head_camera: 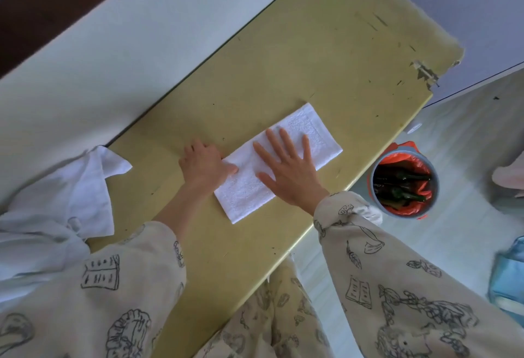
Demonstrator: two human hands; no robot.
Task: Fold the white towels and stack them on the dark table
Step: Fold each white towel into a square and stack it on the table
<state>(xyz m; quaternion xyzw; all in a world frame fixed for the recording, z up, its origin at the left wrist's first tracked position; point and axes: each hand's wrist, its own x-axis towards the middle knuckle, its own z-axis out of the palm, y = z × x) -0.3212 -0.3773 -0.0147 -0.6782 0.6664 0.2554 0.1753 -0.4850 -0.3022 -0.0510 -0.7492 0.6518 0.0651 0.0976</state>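
Observation:
A white towel [317, 128], folded into a long narrow rectangle, lies flat on the yellow-green table [326, 54]. My right hand [286, 167] rests flat on the towel's middle with its fingers spread. My left hand [204, 165] sits at the towel's left long edge, fingers curled, thumb pressing on the cloth. A heap of unfolded white towels [71, 196] lies at the table's left end, partly off the edge.
A grey bin [404, 180] with an orange liner and dark bottles stands on the pale floor just past the table's right edge. A white wall runs along the table's far side. A blue object [510, 275] lies on the floor at right.

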